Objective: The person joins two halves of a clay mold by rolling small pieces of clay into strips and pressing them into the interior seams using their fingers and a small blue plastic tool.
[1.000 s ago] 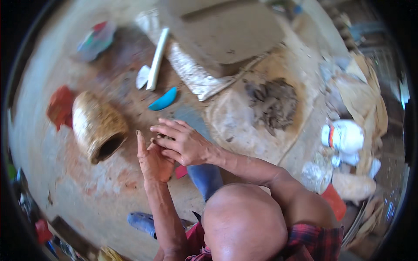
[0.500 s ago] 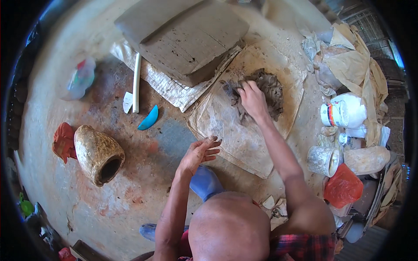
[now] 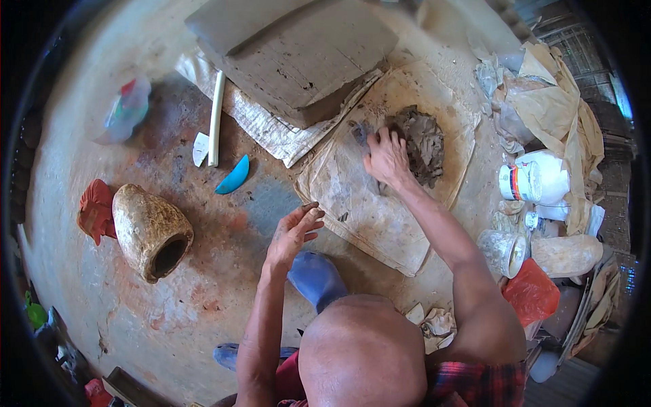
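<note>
My right hand (image 3: 388,159) reaches over a pale cloth sheet (image 3: 366,234), with fingers bent and spread at the left edge of a grey heap of clay (image 3: 424,146). Bits of clay lie scattered beside it; whether the fingertips touch the heap is hard to see. My left hand (image 3: 293,232) hovers off the sheet's near left corner, fingers apart, their tips dark with clay. Behind the sheet sits a large grey block of clay (image 3: 312,61), resting on a white woven sack (image 3: 271,129).
On the floor to the left are a blue curved scraper (image 3: 232,175), a white tube (image 3: 216,119), a mottled hollow vessel (image 3: 150,227) and a red-brown cloth (image 3: 96,210). White buckets (image 3: 521,182), a red plastic bag (image 3: 532,293) and crumpled sheeting (image 3: 542,112) crowd the right side.
My right hand has drawn slightly nearer, its fingers spreading from a closer grip at the heap's left edge. My left hand has shifted a little left and up. The whole view has moved slightly.
</note>
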The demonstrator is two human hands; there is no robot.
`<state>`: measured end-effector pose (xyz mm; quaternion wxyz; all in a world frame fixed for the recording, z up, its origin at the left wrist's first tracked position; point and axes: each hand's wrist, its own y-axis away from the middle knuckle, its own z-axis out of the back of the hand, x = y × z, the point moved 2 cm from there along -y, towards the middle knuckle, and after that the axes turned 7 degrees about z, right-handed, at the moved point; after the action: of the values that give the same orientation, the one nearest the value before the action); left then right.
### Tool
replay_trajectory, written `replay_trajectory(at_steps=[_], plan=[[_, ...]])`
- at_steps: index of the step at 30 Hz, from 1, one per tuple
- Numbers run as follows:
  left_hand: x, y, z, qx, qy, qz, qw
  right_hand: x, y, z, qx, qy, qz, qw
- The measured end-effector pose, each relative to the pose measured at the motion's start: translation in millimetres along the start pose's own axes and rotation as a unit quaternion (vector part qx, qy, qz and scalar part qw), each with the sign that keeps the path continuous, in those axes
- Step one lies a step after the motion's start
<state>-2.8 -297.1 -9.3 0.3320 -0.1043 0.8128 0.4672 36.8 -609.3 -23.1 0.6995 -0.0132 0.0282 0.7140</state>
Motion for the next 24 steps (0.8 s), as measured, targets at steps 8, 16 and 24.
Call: replay_trajectory(at_steps=[8, 16, 24], plan=[[0.5, -7.7, -4.5, 0.007, -0.002, -0.018, 1.000, 27.3, 86.0, 21.1, 0.036, -0.007, -0.020, 0.999], [-3.2, -10.6, -12.8, 0.009, -0.003, -0.031, 0.999, 32.5, 129.5, -22.1, -0.122, -0.018, -0.028, 0.992], [-6.8, -10.3, -19.2, 0.041, -0.010, -0.055, 0.998, -49.7, 126.7, 6.0, -0.224, -0.399, -0.233, 0.858]])
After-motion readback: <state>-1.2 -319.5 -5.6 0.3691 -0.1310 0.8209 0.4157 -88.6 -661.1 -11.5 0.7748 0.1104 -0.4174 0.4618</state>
